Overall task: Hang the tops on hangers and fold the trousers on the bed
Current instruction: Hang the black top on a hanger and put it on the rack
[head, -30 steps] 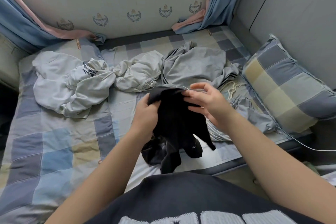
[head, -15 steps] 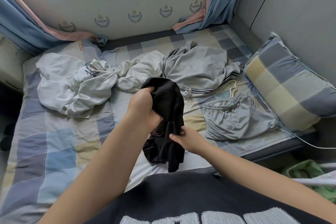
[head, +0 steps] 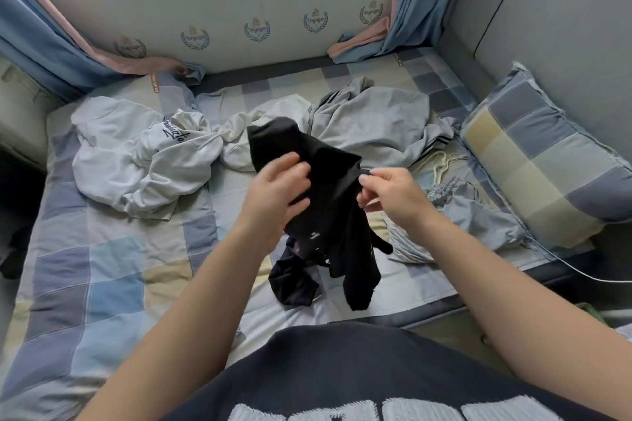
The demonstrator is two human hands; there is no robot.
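Head view: looking down over a checked bed (head: 102, 267) from its near edge.
Black garment (head: 328, 202): held up, bunched, above the middle of the bed; its lower ends hang towards the sheet, and I cannot tell whether they touch it.
Left grip: left hand (head: 273, 195) closed on the upper folds, fingers curled over the cloth.
Right grip: right hand (head: 393, 196) pinches the garment's right edge between thumb and fingertips.
Behind: a crumpled grey jacket (head: 369, 126) with dark stripes.
Far left: a white hoodie (head: 143, 161) in a heap.
Right: grey-blue trousers (head: 472, 212), rumpled, just beside a checked pillow (head: 547, 161) that leans on the wall.
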